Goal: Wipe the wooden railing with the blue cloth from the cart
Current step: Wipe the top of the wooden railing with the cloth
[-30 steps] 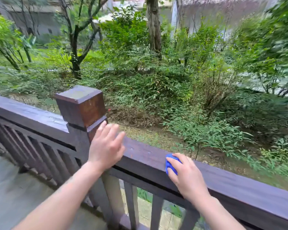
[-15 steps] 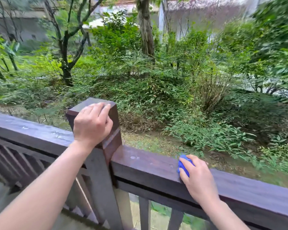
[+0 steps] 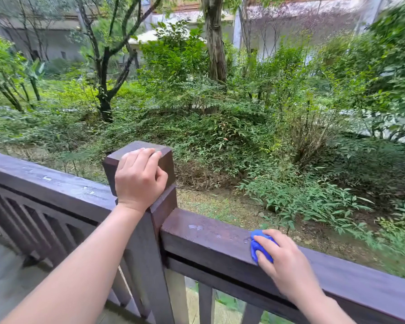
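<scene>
The right hand (image 3: 288,265) sits at the lower right of the frame, on the top face of the wooden railing (image 3: 208,244). It presses the blue cloth (image 3: 262,252) down on the wood. The cloth is bunched into a small wad under the front of the hand, and the fingers (image 3: 281,239) curl over it from the right. Blue shows between the fingers and bulges out past the fingertips toward the left. The rest of the cloth is hidden under the palm.

Just left of the cloth, a few pale wet spots (image 3: 195,227) lie on the rail's top face, between the wad and the post (image 3: 166,206).

The left hand (image 3: 139,177) is at the centre of the frame, well apart from the cloth. It grips the square cap of the post, fingers bent over the top and thumb against the side that faces right.

Dark balusters (image 3: 33,220) run at the lower left under the rail. Shrubs (image 3: 302,197) and trees (image 3: 214,43) fill the upper half, with a pale building (image 3: 302,19) blurred behind them
</scene>
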`<state>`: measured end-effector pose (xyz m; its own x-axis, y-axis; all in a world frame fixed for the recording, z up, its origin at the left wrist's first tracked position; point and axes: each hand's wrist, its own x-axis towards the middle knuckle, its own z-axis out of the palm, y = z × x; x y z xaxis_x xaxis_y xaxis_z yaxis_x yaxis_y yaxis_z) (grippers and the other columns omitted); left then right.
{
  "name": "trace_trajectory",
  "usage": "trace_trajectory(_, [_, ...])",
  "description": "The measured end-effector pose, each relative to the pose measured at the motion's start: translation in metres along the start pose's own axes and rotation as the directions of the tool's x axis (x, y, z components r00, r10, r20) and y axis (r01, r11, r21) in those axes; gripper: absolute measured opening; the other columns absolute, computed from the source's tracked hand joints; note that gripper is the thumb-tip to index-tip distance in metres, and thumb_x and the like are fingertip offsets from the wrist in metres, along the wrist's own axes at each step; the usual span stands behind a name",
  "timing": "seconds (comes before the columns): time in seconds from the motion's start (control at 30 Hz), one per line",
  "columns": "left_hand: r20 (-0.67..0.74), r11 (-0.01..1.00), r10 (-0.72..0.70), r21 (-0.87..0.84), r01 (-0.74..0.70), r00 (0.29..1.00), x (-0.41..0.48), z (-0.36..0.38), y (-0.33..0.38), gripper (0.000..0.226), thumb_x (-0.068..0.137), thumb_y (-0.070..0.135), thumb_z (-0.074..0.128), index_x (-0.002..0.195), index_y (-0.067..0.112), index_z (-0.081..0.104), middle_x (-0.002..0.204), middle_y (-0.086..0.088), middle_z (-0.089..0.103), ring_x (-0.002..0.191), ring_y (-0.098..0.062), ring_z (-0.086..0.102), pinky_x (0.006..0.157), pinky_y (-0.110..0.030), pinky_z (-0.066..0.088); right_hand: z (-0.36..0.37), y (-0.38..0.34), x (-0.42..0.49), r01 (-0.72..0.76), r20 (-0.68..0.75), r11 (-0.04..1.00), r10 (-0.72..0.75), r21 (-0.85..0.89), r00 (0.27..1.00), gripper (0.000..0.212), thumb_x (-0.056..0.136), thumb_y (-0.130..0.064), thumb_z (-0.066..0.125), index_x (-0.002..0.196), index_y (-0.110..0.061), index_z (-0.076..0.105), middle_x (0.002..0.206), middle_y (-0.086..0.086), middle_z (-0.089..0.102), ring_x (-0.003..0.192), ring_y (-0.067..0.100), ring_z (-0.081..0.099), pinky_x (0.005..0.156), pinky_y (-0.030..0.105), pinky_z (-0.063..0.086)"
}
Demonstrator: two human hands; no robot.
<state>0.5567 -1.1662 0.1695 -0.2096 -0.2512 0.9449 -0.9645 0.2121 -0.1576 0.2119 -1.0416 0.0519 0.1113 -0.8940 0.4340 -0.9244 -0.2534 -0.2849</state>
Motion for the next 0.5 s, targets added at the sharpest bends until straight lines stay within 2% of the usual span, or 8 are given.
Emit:
trace_trajectory(0.1, [-0.043,1.0,0.002,-0.015,-0.003,0.999,-0.002,0.004,-0.001,0.029,0.079,0.009,0.059,0.104,0.011,0.073,0.107,-0.009,0.074,0.099,-0.032,0.068,0.089,-0.043,0.05,-0.002,0.004,0.01,-0.164,-0.062,0.986,0.164,0.006,0.985,0.024,0.081,-0.022,0.07,0.105,-0.019,0.068,0.113,0.005,0.062,0.095,0.031,0.056,0.08,0.037,0.05])
trace_trajectory(0.13, [-0.065,1.0,-0.004,-0.022,0.002,0.998,-0.002,0.006,-0.002,0.029,0.079,0.009,0.059,0.104,0.012,0.073,0.106,-0.008,0.074,0.098,-0.032,0.067,0.089,-0.043,0.05,0.001,-0.002,0.01,-0.174,-0.097,0.985,0.173,-0.003,0.98,0.022,0.08,-0.02,0.071,0.102,-0.017,0.069,0.11,0.007,0.062,0.092,0.032,0.056,0.08,0.038,0.05])
trace_trajectory(0.2, [-0.1,0.999,-0.003,-0.039,0.0,0.995,-0.004,0.008,-0.003,0.029,0.079,0.009,0.06,0.104,0.014,0.073,0.106,-0.007,0.074,0.096,-0.031,0.066,0.088,-0.043,0.049,0.011,-0.012,0.003,-0.087,-0.121,0.996,0.083,-0.028,0.989,0.024,0.078,-0.02,0.072,0.102,-0.017,0.068,0.11,0.007,0.062,0.092,0.032,0.057,0.08,0.037,0.051])
trace_trajectory(0.27, [-0.109,0.999,0.009,-0.042,-0.013,0.994,-0.005,0.009,-0.005,0.029,0.08,0.01,0.06,0.105,0.016,0.073,0.107,-0.007,0.074,0.096,-0.031,0.065,0.088,-0.043,0.049,0.012,-0.01,-0.005,0.043,-0.064,0.999,-0.044,-0.009,0.997,0.03,0.081,-0.026,0.071,0.11,-0.023,0.066,0.117,0.002,0.061,0.1,0.027,0.057,0.079,0.035,0.053])
trace_trajectory(0.3, [-0.103,0.999,0.014,-0.044,-0.018,0.995,-0.004,0.009,-0.005,0.029,0.08,0.01,0.06,0.105,0.016,0.073,0.107,-0.007,0.074,0.096,-0.031,0.065,0.088,-0.043,0.049,0.01,-0.004,-0.003,0.061,-0.039,0.998,-0.061,-0.004,0.997,0.031,0.081,-0.028,0.07,0.112,-0.026,0.065,0.119,0.0,0.06,0.101,0.025,0.057,0.078,0.034,0.053])
trace_trajectory(0.33, [-0.099,0.999,0.014,-0.044,-0.018,0.995,-0.004,0.009,-0.005,0.029,0.08,0.01,0.061,0.105,0.016,0.073,0.107,-0.007,0.074,0.096,-0.032,0.066,0.087,-0.043,0.049,0.008,0.002,0.002,0.043,-0.027,0.999,-0.044,-0.012,0.999,0.03,0.082,-0.028,0.069,0.112,-0.026,0.065,0.118,0.0,0.06,0.1,0.026,0.057,0.077,0.034,0.052])
trace_trajectory(0.43, [-0.101,1.0,-0.012,-0.023,0.009,0.995,-0.004,0.007,-0.002,0.028,0.08,0.01,0.061,0.104,0.016,0.073,0.105,-0.008,0.073,0.094,-0.034,0.066,0.087,-0.044,0.049,0.006,-0.002,0.023,-0.13,-0.065,0.991,0.13,0.015,0.989,0.022,0.084,-0.023,0.064,0.105,-0.017,0.068,0.11,0.007,0.061,0.093,0.034,0.056,0.082,0.037,0.047])
trace_trajectory(0.5, [-0.108,1.0,-0.018,-0.015,0.017,0.994,-0.004,0.005,-0.001,0.027,0.08,0.01,0.061,0.103,0.015,0.074,0.104,-0.008,0.073,0.093,-0.034,0.066,0.086,-0.044,0.049,0.011,-0.027,0.028,-0.096,-0.077,0.994,0.099,0.049,0.992,0.021,0.087,-0.025,0.061,0.105,-0.017,0.067,0.112,0.006,0.06,0.096,0.032,0.053,0.086,0.037,0.046])
